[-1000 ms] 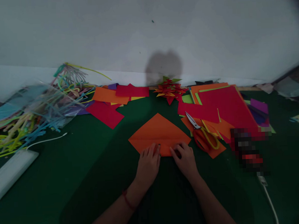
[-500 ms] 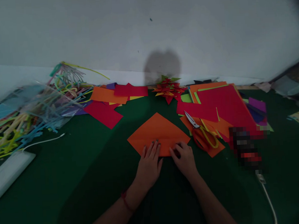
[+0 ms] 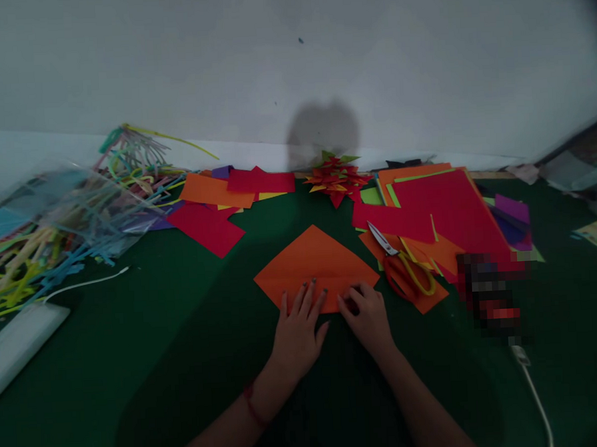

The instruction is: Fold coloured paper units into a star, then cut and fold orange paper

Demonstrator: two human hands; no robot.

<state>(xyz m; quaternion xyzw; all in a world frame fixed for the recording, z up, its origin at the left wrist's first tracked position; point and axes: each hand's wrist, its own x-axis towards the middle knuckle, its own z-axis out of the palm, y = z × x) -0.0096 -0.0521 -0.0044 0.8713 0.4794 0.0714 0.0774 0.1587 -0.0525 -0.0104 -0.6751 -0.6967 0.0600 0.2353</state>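
An orange sheet of paper (image 3: 314,261), folded with a crease across it, lies on the green table (image 3: 184,336) right in front of me. My left hand (image 3: 299,330) lies flat on its near edge with fingers stretched out. My right hand (image 3: 367,316) rests beside it on the lower right part of the sheet, fingers curled and pressing the fold. Both wrists come in from the bottom of the view.
Scissors (image 3: 403,263) with yellow and red handles lie just right of the sheet on red and orange papers (image 3: 448,209). A folded paper star (image 3: 337,176) stands by the wall. Coloured strips in a plastic bag (image 3: 63,222) fill the left; a white block (image 3: 19,341) and a white cable (image 3: 534,388) lie near.
My left hand's fingers have stretched out farther over the orange sheet. The right hand has barely shifted. The paper stays where it was.
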